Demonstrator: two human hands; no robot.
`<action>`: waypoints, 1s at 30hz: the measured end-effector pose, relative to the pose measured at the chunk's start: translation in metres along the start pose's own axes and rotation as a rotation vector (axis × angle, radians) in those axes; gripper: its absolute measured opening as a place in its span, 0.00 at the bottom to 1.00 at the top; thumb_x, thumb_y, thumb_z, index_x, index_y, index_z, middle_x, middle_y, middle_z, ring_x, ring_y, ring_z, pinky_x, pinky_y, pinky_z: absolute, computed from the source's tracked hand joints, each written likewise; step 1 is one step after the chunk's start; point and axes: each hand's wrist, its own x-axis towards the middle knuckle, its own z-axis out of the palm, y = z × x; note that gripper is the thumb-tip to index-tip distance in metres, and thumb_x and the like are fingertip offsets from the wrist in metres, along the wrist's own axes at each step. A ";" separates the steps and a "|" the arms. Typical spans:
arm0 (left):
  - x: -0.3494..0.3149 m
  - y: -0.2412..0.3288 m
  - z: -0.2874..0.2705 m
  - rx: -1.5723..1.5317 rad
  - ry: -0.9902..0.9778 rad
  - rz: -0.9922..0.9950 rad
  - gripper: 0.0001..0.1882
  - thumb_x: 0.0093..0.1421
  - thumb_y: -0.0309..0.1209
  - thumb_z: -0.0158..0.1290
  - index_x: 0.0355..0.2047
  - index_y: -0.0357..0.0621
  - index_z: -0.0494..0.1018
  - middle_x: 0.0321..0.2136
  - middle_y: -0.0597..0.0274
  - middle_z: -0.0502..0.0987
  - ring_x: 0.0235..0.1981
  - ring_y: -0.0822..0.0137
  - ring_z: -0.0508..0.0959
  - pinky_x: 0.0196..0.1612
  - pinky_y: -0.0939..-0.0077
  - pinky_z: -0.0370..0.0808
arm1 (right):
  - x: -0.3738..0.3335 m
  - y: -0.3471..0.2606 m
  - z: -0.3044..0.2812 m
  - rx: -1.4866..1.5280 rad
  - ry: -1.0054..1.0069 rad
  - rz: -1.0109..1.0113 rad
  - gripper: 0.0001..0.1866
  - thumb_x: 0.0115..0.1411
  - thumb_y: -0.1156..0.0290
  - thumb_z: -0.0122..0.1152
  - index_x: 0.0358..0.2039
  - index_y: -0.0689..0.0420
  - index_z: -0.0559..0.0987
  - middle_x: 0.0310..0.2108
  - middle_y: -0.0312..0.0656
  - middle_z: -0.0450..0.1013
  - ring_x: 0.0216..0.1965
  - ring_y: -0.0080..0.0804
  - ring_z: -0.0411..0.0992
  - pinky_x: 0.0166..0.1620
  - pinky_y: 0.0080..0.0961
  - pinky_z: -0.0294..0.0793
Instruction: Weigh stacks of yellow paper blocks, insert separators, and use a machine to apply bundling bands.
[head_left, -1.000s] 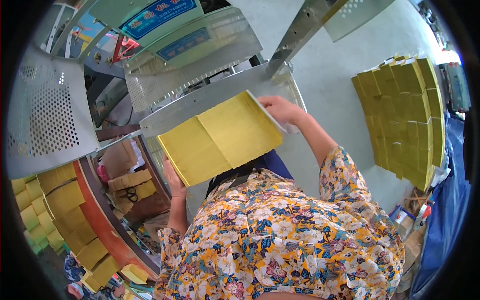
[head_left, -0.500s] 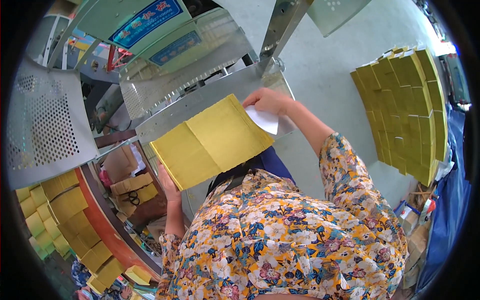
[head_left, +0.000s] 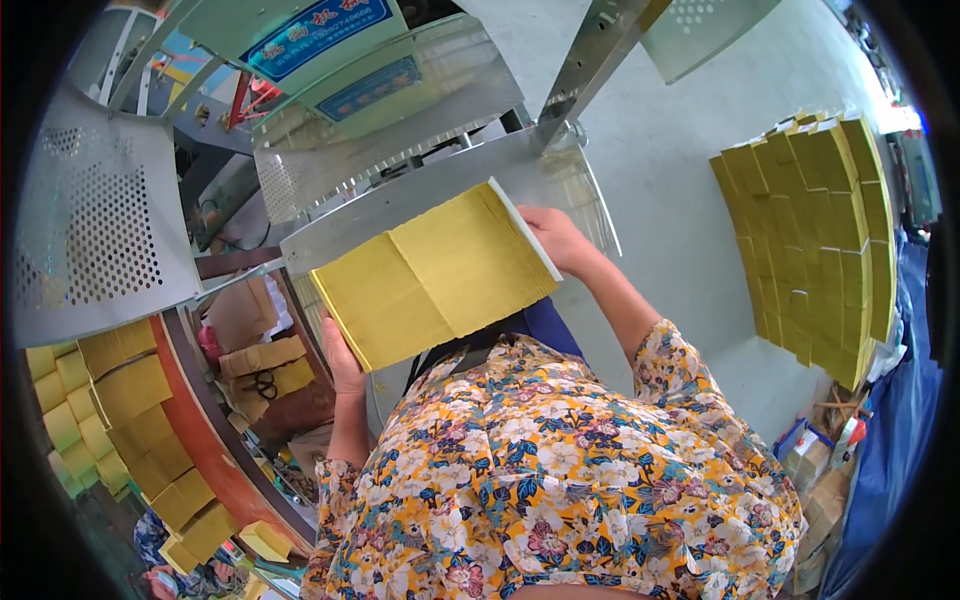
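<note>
A stack of yellow paper sheets (head_left: pixel 437 268), with rough edges and a crease across its middle, is held level in front of my body. My left hand (head_left: pixel 343 360) grips its left end, thumb along the side and the other fingers hidden beneath. At the opposite end, a white paper strip (head_left: pixel 503 193) lies flat along the stack's edge. My right hand (head_left: pixel 557 240) presses against that strip and end, its fingers bent and partly hidden. Just beyond the stack is the metal bed of a machine (head_left: pixel 330 238).
A perforated metal panel (head_left: pixel 95 215) and a clear guard (head_left: pixel 430 90) border the machine. Piled yellow paper bundles (head_left: pixel 805 235) stand on the right floor. At left, more bundles (head_left: pixel 150 420) line a red-edged table (head_left: pixel 205 420), with black scissors (head_left: pixel 262 384) nearby. Another person (head_left: pixel 165 575) shows at lower left.
The white paper, which stuck out loosely under my right hand, now lies flat along the stack's right end. My right hand has moved down against that end.
</note>
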 end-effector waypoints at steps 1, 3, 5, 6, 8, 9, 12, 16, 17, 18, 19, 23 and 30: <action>-0.001 -0.001 -0.001 -0.082 0.006 -0.043 0.27 0.72 0.44 0.29 0.57 0.35 0.64 0.50 0.55 0.71 0.50 0.63 0.72 0.54 0.70 0.67 | -0.002 0.000 0.001 0.269 -0.022 0.117 0.20 0.66 0.60 0.48 0.52 0.57 0.77 0.49 0.44 0.76 0.53 0.34 0.71 0.54 0.30 0.68; -0.002 -0.002 -0.003 -0.164 0.026 -0.085 0.27 0.72 0.45 0.29 0.57 0.36 0.64 0.50 0.55 0.71 0.50 0.64 0.71 0.55 0.70 0.67 | -0.015 -0.019 -0.004 0.306 0.004 0.110 0.23 0.68 0.56 0.46 0.53 0.60 0.76 0.50 0.43 0.75 0.53 0.30 0.70 0.55 0.28 0.67; 0.000 0.001 -0.003 -0.081 -0.017 -0.023 0.28 0.72 0.45 0.30 0.59 0.35 0.62 0.53 0.54 0.70 0.54 0.64 0.69 0.57 0.69 0.64 | -0.021 -0.019 -0.007 0.348 0.030 0.108 0.27 0.69 0.52 0.43 0.55 0.62 0.74 0.52 0.42 0.73 0.53 0.27 0.69 0.56 0.26 0.66; 0.001 0.001 -0.001 -0.076 -0.004 -0.025 0.28 0.72 0.45 0.30 0.59 0.35 0.62 0.53 0.54 0.70 0.54 0.64 0.69 0.57 0.69 0.64 | -0.023 -0.011 -0.009 0.391 0.019 0.111 0.29 0.70 0.51 0.42 0.56 0.63 0.72 0.53 0.43 0.72 0.54 0.28 0.68 0.57 0.25 0.65; 0.004 -0.003 0.001 -0.012 -0.013 0.014 0.28 0.71 0.44 0.31 0.60 0.34 0.61 0.55 0.53 0.68 0.57 0.63 0.67 0.60 0.69 0.62 | -0.023 -0.009 -0.008 0.436 -0.007 0.109 0.30 0.70 0.50 0.41 0.58 0.65 0.70 0.55 0.44 0.71 0.54 0.29 0.68 0.57 0.24 0.64; 0.002 -0.006 0.002 -0.128 0.017 -0.047 0.26 0.73 0.45 0.30 0.59 0.38 0.62 0.52 0.59 0.70 0.51 0.67 0.71 0.55 0.70 0.68 | -0.026 -0.010 -0.005 0.569 -0.035 0.073 0.32 0.70 0.49 0.40 0.60 0.65 0.67 0.56 0.44 0.69 0.56 0.29 0.67 0.58 0.24 0.63; -0.002 0.000 0.007 -0.185 0.008 -0.091 0.26 0.73 0.45 0.30 0.59 0.38 0.62 0.51 0.58 0.70 0.52 0.67 0.71 0.54 0.71 0.68 | -0.035 -0.015 -0.001 0.795 -0.072 0.066 0.33 0.69 0.49 0.43 0.64 0.63 0.62 0.58 0.45 0.66 0.59 0.31 0.64 0.61 0.26 0.60; -0.001 0.002 0.004 -0.126 -0.039 -0.080 0.26 0.72 0.45 0.30 0.59 0.39 0.62 0.52 0.57 0.70 0.52 0.66 0.71 0.55 0.70 0.68 | -0.041 -0.020 0.002 0.680 -0.003 0.041 0.35 0.66 0.51 0.50 0.64 0.64 0.62 0.60 0.44 0.65 0.60 0.32 0.62 0.62 0.28 0.58; -0.001 0.006 0.007 -0.132 -0.017 -0.086 0.26 0.72 0.45 0.31 0.60 0.39 0.62 0.52 0.57 0.70 0.52 0.66 0.70 0.55 0.70 0.68 | -0.041 -0.018 0.002 0.658 0.008 0.047 0.34 0.67 0.51 0.49 0.64 0.64 0.62 0.60 0.44 0.65 0.60 0.31 0.62 0.62 0.28 0.58; 0.000 0.009 0.009 -0.139 0.005 -0.092 0.27 0.72 0.46 0.31 0.60 0.39 0.62 0.53 0.57 0.70 0.52 0.66 0.70 0.55 0.70 0.67 | -0.040 -0.017 0.001 0.636 0.020 0.053 0.33 0.67 0.52 0.48 0.64 0.64 0.62 0.60 0.44 0.65 0.60 0.31 0.62 0.63 0.27 0.57; 0.000 0.010 0.010 -0.140 0.002 -0.093 0.27 0.72 0.46 0.31 0.60 0.39 0.62 0.53 0.57 0.70 0.52 0.66 0.70 0.55 0.70 0.67 | -0.040 -0.019 0.002 0.635 0.023 0.054 0.33 0.67 0.52 0.48 0.64 0.64 0.62 0.60 0.44 0.65 0.60 0.31 0.62 0.63 0.27 0.57; 0.000 0.012 0.011 -0.151 -0.009 -0.069 0.27 0.71 0.45 0.32 0.60 0.38 0.61 0.53 0.57 0.69 0.53 0.65 0.70 0.56 0.69 0.66 | -0.039 -0.040 0.002 0.623 0.064 0.088 0.33 0.69 0.53 0.46 0.62 0.69 0.63 0.62 0.47 0.64 0.63 0.33 0.60 0.64 0.25 0.55; -0.002 0.014 0.014 -0.133 0.022 -0.057 0.25 0.71 0.42 0.34 0.60 0.38 0.61 0.53 0.57 0.69 0.53 0.66 0.70 0.57 0.71 0.66 | -0.027 -0.042 -0.001 0.443 -0.079 0.115 0.32 0.71 0.52 0.41 0.63 0.68 0.62 0.63 0.47 0.63 0.63 0.31 0.60 0.64 0.25 0.55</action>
